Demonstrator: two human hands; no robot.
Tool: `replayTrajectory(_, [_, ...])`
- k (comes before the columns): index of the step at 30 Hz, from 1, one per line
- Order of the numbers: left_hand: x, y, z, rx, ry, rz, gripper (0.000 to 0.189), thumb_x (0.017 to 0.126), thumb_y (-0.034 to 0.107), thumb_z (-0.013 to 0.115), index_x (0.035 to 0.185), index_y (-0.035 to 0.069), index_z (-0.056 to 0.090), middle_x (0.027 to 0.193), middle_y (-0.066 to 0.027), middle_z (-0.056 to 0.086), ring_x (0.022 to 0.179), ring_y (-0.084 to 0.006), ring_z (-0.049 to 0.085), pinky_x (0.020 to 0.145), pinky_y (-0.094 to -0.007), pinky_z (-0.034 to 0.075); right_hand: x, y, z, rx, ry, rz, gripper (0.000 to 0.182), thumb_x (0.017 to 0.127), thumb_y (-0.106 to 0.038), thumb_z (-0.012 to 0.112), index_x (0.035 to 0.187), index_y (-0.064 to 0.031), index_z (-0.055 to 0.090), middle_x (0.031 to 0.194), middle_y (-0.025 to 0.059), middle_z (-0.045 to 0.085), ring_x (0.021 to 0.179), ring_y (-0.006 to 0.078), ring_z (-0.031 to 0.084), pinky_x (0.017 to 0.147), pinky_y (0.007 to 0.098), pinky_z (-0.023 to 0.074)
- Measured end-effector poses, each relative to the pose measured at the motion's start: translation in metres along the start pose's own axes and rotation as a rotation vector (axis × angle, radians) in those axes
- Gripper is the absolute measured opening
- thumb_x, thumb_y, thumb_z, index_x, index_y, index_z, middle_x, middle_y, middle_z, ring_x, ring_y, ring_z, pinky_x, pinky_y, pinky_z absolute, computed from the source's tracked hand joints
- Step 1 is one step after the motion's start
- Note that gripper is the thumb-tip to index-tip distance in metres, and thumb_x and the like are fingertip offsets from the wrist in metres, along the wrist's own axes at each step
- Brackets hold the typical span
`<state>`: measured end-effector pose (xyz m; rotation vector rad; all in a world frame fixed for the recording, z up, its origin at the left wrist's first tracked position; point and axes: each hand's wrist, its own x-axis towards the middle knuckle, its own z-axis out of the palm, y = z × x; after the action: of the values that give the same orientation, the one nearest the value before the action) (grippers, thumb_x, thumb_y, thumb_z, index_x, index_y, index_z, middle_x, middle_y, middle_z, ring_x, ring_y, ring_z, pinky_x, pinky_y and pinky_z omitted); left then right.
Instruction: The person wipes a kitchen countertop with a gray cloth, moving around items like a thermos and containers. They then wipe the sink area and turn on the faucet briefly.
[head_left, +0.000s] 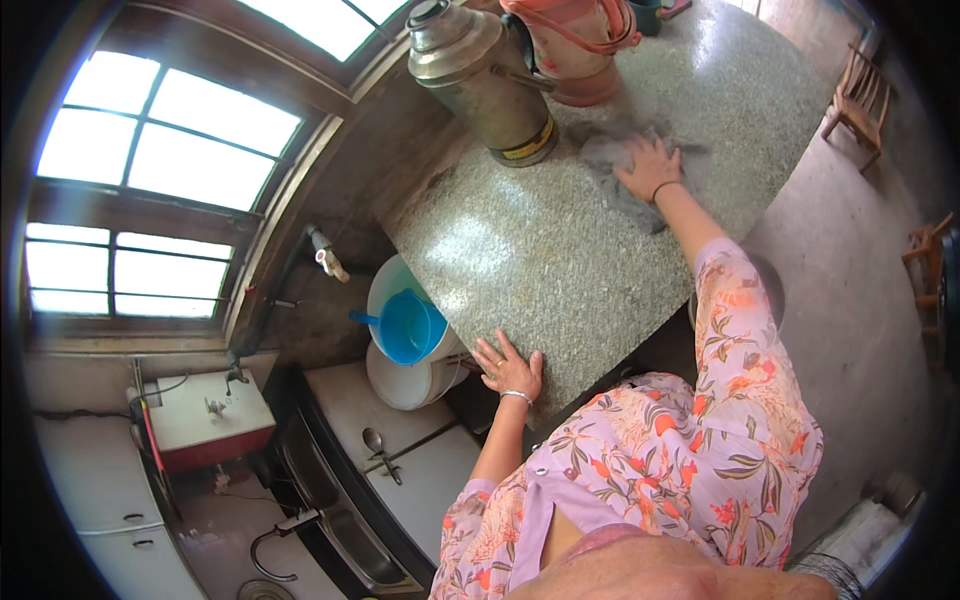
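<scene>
My right hand (651, 166) holds a crumpled grey cloth (645, 214) down against a speckled stone tabletop (555, 277), its fingers spread over the fabric. The cloth looks thin and partly blurred. At the near left edge of the tabletop, my left hand (514, 375) rests with fingers apart and nothing in it. A worn metal thermos flask (487, 90) with a yellow band near its base stands to the left of the cloth. Beyond the cloth is a pinkish-red container (574, 52) with straps or a cloth of similar colour around it.
Below the tabletop's left edge are a blue dipper (411, 328) and white buckets (401, 382). A wall tap (330, 262) juts out above them. Further left lie a double sink (360, 544) and a metal spoon (375, 442). Wooden chairs (859, 112) stand along the right.
</scene>
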<state>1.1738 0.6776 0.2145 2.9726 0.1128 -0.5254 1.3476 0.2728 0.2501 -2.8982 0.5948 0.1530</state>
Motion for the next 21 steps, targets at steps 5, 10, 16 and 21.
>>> replayTrajectory(5, [-0.001, 0.004, -0.011, 0.026, -0.087, -0.039, 0.102, 0.084, 0.053, 0.061, 0.153, 0.011, -0.001, 0.155, -0.0279, -0.014, 0.142, -0.0483, -0.014, 0.104, -0.0695, 0.020, 0.056, 0.021, -0.019, 0.039, 0.016, 0.268, 0.067, 0.088, -0.057, 0.048, 0.148, -0.0326, 0.030, 0.158, -0.0020, 0.020, 0.146, 0.0316, 0.014, 0.106, 0.0723, 0.0158])
replayTrajectory(10, [-0.003, 0.006, -0.016, 0.024, -0.125, -0.049, 0.105, 0.082, 0.053, 0.062, 0.153, 0.008, -0.001, 0.155, -0.0283, -0.015, 0.142, -0.0487, -0.015, 0.104, -0.0691, 0.021, 0.103, 0.022, -0.038, 0.125, 0.005, 0.459, 0.064, 0.089, -0.054, 0.050, 0.147, -0.0369, 0.030, 0.159, -0.0051, 0.017, 0.145, 0.0390, 0.010, 0.101, 0.0798, 0.0158])
replayTrajectory(16, [-0.001, 0.007, -0.010, 0.025, -0.102, -0.036, 0.106, 0.081, 0.052, 0.065, 0.153, 0.008, 0.000, 0.155, -0.0280, -0.015, 0.141, -0.0491, -0.016, 0.105, -0.0688, 0.019, 0.133, 0.031, -0.051, 0.118, -0.007, 0.503, 0.065, 0.088, -0.055, 0.050, 0.148, -0.0383, 0.028, 0.159, -0.0058, 0.015, 0.144, 0.0423, 0.009, 0.100, 0.0806, 0.0152])
replayTrajectory(21, [-0.002, 0.009, -0.018, 0.018, -0.182, -0.079, 0.107, 0.081, 0.055, 0.063, 0.153, 0.010, -0.002, 0.154, -0.0280, -0.017, 0.141, -0.0494, -0.016, 0.104, -0.0694, 0.016, 0.147, 0.043, -0.023, -0.007, -0.034, 0.388, 0.069, 0.087, -0.059, 0.050, 0.148, -0.0393, 0.026, 0.159, -0.0097, 0.014, 0.145, 0.0381, 0.012, 0.101, 0.0783, 0.0183])
